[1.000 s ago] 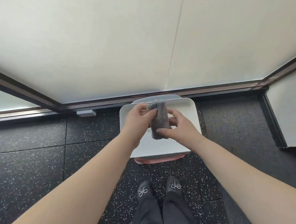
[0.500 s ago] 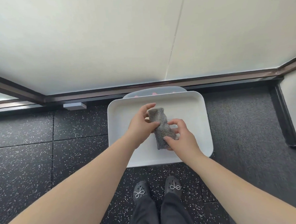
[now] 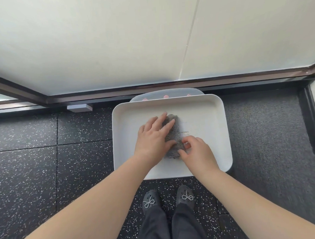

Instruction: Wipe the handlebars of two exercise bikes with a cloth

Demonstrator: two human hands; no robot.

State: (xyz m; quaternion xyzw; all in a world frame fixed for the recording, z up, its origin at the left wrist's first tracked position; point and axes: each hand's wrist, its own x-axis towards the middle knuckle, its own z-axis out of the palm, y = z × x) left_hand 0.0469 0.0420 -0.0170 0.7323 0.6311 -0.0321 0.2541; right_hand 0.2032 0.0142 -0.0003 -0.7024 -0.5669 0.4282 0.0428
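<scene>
- Cloth [image 3: 172, 135]: grey, folded into a narrow bundle, lying in the middle of the white tray [image 3: 218, 152], long side running near to far.
- Your left hand [image 3: 152, 139] lies flat over the cloth's left half, fingers straight and pressing it down, not curled round it.
- Your right hand [image 3: 198, 153] pinches the cloth's near right corner between thumb and curled fingers.
- Step in hand, as I judge it: either setting the cloth down or picking it up from the tray; can't tell which from this alone. No bikes or handlebars in view.
- To do it well: keep the fold together under the flat left hand, let the right pinch steer the corner, don't drag the tray.
- Tray sits on a low pale stand [image 3: 166, 93] with pink dots, only its far edge showing; it may slide or tip if you push hard.
- Around: dark speckled floor [image 3: 46, 171], frosted wall panel [image 3: 112, 39] with dark base rail just beyond the tray, small grey block [image 3: 79, 107] on the floor far left, your shoes [image 3: 168, 199] just near the tray.
- Nothing blocks the cloth; the wall is close ahead, so you will likely need to turn round to reach any bike.
</scene>
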